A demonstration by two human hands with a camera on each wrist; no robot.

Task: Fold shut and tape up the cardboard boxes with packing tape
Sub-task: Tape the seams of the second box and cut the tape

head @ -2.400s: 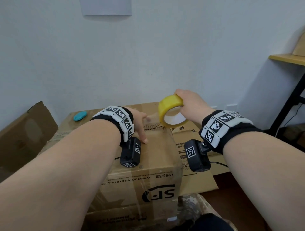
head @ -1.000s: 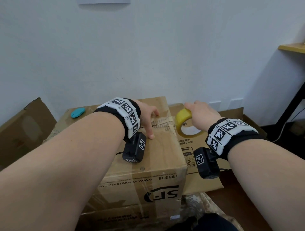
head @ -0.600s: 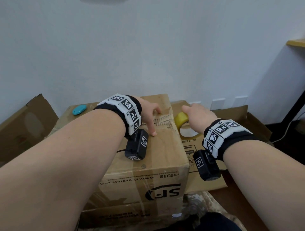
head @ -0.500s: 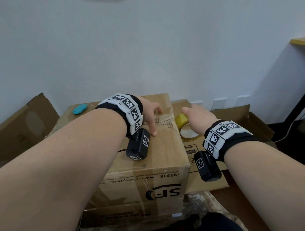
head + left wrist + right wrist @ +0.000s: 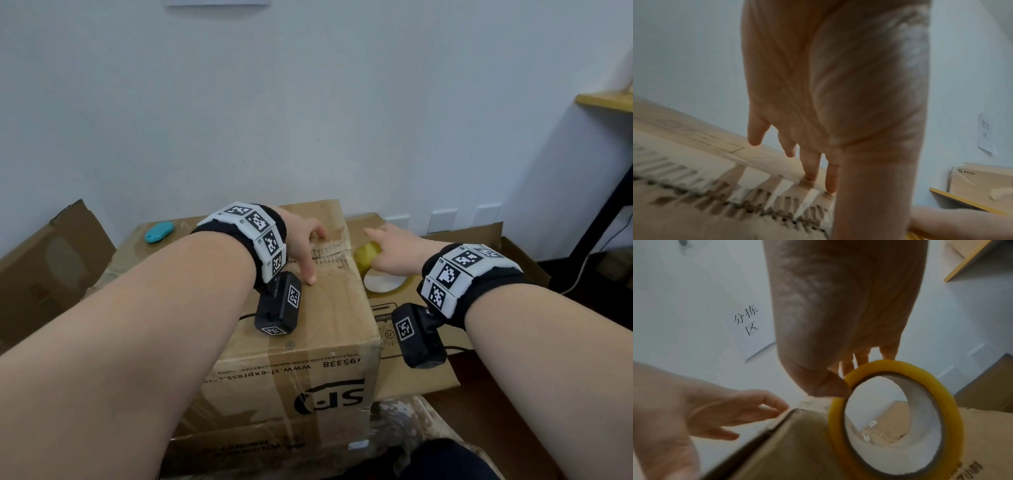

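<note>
1 closed cardboard box (image 5: pixel 301 329) is the landmark, with 2 hands at it. On its top lies the left hand (image 5: pixel 303 245), fingers (image 5: pixel 809 164) straight. Over its right edge, the right hand (image 5: pixel 394 251) grips 1 yellow tape roll (image 5: pixel 898 418). On its far-left top sits 1 teal object (image 5: pixel 159 231).
</note>
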